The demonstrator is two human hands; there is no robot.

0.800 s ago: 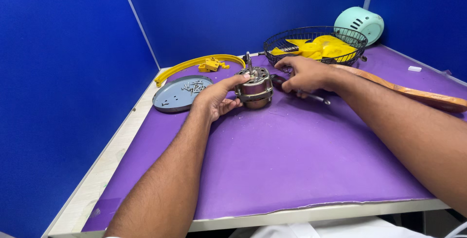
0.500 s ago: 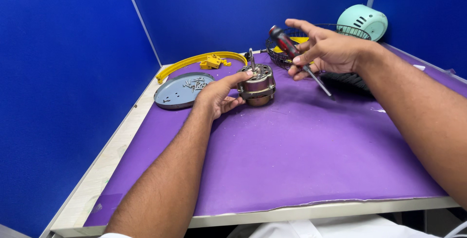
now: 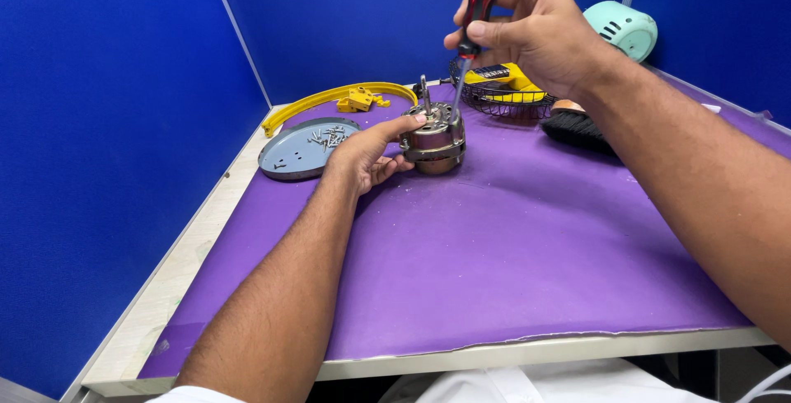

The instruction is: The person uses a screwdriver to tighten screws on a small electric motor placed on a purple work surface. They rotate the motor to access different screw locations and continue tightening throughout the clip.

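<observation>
the purple mat [image 3: 494, 255] covers most of the pale table top [image 3: 177, 279] between blue partition walls [image 3: 99, 123], and everything sits toward its far end. the black wire fan guard [image 3: 503, 105] with yellow plastic blades lying in it stands at the back, next to a mint green rounded plastic housing [image 3: 624, 29] and a dark bristled brush [image 3: 575, 127]. the curved yellow plastic ring [image 3: 329, 100] lies behind the grey-blue round plastic plate [image 3: 298, 149], which holds a scatter of small loose screws. just right of that plate, the small round metal motor [image 3: 434, 141] stands upright on the mat, shaft pointing up. the left hand [image 3: 367, 156] is curled against its left side, thumb on the top edge, a partial hold rather than a full wrap. the right hand [image 3: 535, 28] is closed around the red and black handled screwdriver [image 3: 471, 28], held nearly upright with the tip at the motor's top face. the motor seems only lightly braced, so firm downward force or twist could tip or spin it (the mat looks smooth), and a slipping tip could stab toward the left thumb. a freed screw could roll off unseen, and the plate is close enough to be knocked.
</observation>
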